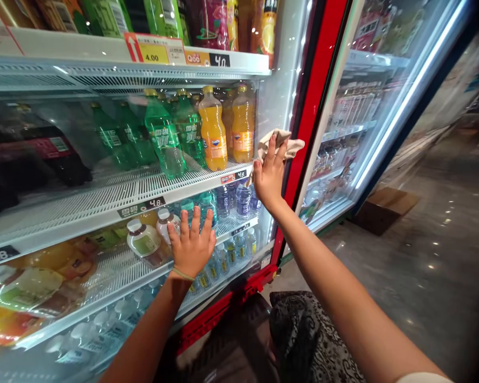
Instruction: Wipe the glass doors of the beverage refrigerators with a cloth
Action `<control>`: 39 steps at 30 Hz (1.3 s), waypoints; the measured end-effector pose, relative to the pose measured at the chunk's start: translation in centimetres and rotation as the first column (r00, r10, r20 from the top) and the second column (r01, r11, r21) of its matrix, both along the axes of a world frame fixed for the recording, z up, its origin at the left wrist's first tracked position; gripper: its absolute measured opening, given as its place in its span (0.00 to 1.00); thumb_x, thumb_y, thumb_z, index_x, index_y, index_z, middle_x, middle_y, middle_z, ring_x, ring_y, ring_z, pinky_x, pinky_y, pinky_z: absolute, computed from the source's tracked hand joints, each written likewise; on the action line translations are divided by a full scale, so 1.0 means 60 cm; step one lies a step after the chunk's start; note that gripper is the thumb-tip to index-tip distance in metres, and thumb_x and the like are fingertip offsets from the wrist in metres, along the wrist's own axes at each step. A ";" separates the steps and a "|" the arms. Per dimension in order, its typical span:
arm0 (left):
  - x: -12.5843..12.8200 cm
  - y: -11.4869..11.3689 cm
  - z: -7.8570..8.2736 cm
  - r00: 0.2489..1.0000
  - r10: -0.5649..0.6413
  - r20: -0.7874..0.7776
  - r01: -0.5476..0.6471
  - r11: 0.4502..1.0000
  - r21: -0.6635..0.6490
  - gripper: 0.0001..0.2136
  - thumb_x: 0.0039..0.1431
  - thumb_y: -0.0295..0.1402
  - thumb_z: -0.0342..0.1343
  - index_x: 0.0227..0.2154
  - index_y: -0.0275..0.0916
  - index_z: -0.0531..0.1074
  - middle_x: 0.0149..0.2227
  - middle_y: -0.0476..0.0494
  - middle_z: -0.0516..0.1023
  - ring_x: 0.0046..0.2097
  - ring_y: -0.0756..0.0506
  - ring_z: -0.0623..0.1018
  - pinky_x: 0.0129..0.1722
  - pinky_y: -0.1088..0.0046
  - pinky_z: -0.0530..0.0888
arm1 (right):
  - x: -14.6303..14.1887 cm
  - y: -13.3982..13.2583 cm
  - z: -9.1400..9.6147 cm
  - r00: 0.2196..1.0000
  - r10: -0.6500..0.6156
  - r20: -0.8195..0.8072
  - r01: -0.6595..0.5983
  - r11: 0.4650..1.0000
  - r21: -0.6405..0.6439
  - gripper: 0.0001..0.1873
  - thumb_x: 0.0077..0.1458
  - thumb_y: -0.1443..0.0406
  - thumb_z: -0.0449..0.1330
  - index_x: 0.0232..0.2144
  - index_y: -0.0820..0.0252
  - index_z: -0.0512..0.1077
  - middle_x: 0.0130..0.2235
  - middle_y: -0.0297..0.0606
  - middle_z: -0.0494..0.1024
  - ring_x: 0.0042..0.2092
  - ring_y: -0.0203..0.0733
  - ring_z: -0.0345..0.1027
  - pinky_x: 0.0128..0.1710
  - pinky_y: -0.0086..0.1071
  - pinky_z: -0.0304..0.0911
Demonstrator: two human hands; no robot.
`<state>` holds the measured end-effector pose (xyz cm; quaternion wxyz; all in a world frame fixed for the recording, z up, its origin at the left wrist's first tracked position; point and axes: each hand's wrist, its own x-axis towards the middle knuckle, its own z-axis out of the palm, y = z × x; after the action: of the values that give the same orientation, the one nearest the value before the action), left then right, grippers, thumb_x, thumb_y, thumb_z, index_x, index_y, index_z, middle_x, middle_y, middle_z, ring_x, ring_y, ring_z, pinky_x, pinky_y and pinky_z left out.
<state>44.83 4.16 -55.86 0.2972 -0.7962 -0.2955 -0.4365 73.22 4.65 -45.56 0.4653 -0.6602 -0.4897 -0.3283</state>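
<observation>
My right hand (269, 181) presses a crumpled beige cloth (294, 148) against the glass door, close to the cooler's red frame (306, 111). The fingers lie over the cloth, which sticks out above and to the right of them. Lower and further left, my left hand (192, 249) rests with spread fingers, seemingly flat on the glass, holding nothing. Behind the glass, orange soda bottles (213, 133) and green soda bottles (165, 139) stand on the middle shelf. Bottles with white caps (143, 240) are on the shelf below, near my left hand.
Dark cola bottles (50, 141) stand at the left of the middle shelf, and water bottles (91, 330) fill the bottom. A second lit cooler (337, 130) adjoins on the right. On the shiny grey floor (419, 276) beside it sits a cardboard box (387, 207).
</observation>
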 end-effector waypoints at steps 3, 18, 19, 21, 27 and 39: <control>-0.002 0.002 -0.002 1.000 -0.008 -0.012 0.008 1.000 -0.001 0.38 0.63 0.35 0.60 0.72 0.48 0.50 0.74 0.36 0.51 0.75 0.29 0.42 0.69 0.30 0.39 | -0.002 -0.018 -0.138 0.994 -0.028 -0.103 0.024 0.999 -0.044 0.39 0.70 0.52 0.41 0.74 0.48 0.26 0.76 0.50 0.27 0.72 0.63 0.50 0.62 0.57 0.61; -0.010 0.002 0.001 0.995 -0.096 0.016 0.097 0.971 -0.219 0.40 0.63 0.37 0.59 0.72 0.59 0.45 0.76 0.41 0.45 0.74 0.23 0.44 0.66 0.23 0.36 | -0.032 -0.098 -0.389 0.926 -0.032 -0.377 0.009 0.998 -0.064 0.28 0.68 0.60 0.46 0.67 0.56 0.61 0.63 0.58 0.62 0.66 0.60 0.56 0.62 0.61 0.58; -0.011 0.001 0.002 0.995 -0.095 0.014 0.096 0.971 -0.221 0.40 0.63 0.37 0.59 0.72 0.59 0.45 0.76 0.41 0.46 0.74 0.23 0.44 0.66 0.23 0.36 | -0.028 -0.101 -0.363 0.920 0.000 -0.391 0.000 1.000 -0.001 0.26 0.67 0.61 0.47 0.64 0.56 0.65 0.60 0.55 0.64 0.64 0.58 0.58 0.62 0.60 0.58; -0.012 0.000 0.003 0.997 -0.080 0.001 0.078 0.973 -0.215 0.40 0.63 0.37 0.59 0.72 0.59 0.45 0.75 0.40 0.47 0.74 0.24 0.45 0.66 0.23 0.37 | -0.015 -0.105 -0.311 0.899 0.106 -0.424 -0.052 0.989 0.137 0.22 0.65 0.63 0.49 0.58 0.56 0.69 0.54 0.50 0.66 0.59 0.52 0.63 0.61 0.55 0.60; -0.012 -0.003 0.003 0.999 -0.025 -0.044 0.019 0.991 -0.134 0.40 0.64 0.35 0.58 0.73 0.55 0.43 0.74 0.37 0.52 0.74 0.25 0.48 0.67 0.26 0.41 | -0.020 -0.091 -0.211 0.838 0.159 -0.521 0.005 0.954 0.299 0.08 0.59 0.66 0.52 0.42 0.57 0.68 0.46 0.42 0.64 0.47 0.44 0.66 0.55 0.44 0.65; -0.017 -0.004 0.005 0.998 -0.047 -0.048 0.037 0.982 -0.185 0.39 0.65 0.35 0.57 0.73 0.58 0.42 0.74 0.40 0.51 0.74 0.27 0.48 0.68 0.26 0.40 | -0.133 -0.099 -0.260 0.918 0.377 -0.123 -0.378 0.926 0.011 0.18 0.59 0.70 0.53 0.50 0.52 0.69 0.48 0.43 0.68 0.51 0.49 0.65 0.54 0.45 0.67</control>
<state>43.83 3.92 -55.59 0.2208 -0.8372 -0.3099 -0.3927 65.27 -1.29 -61.13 0.5449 -0.5752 -0.5803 -0.1881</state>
